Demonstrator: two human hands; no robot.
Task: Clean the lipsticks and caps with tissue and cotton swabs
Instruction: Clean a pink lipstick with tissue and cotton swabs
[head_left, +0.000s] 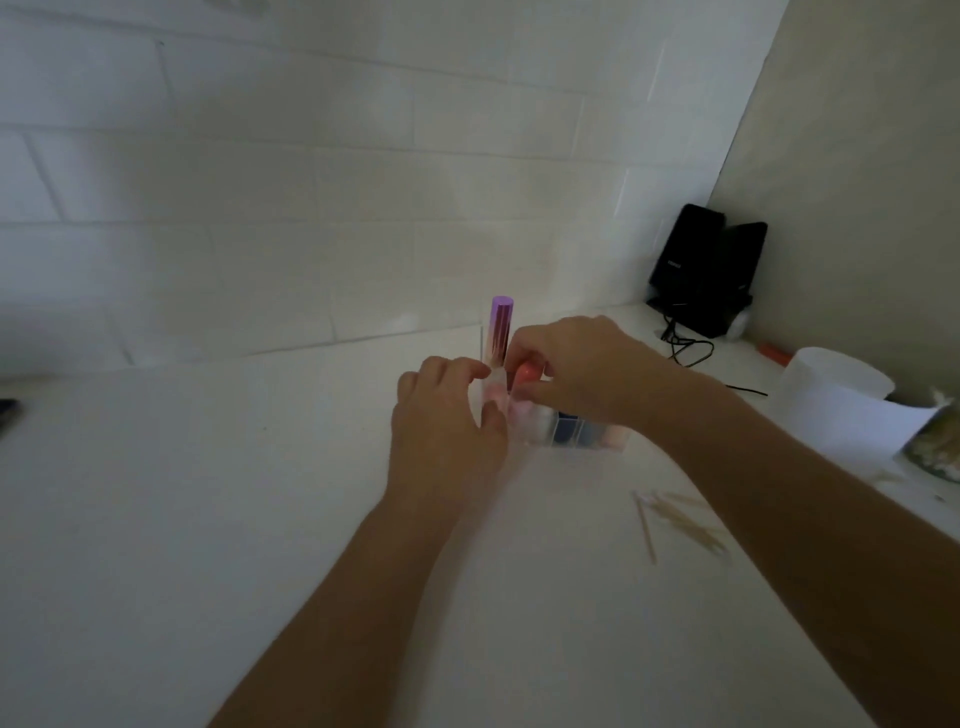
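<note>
Head view | pinching purple-capped lipstick (500, 332) low with left hand (447, 421), red-topped lipstick (527, 375) with right hand (587, 371) | best lifted straight up, bracing clear organizer (576, 434) against tipping

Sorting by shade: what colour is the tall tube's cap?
Purple: the shiny cylindrical cap, clearest in head view.

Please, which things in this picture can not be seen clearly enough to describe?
All in the head view:
1. The coral lipstick: the right hand pinches it and covers all but its top.
2. The clear organizer: the hands hide most compartments.
3. The left hand: blur hides whether it grips the purple lipstick.
4. The swab jar: cut off by the right edge.
5. The dark object: cut off by the left edge.
</note>
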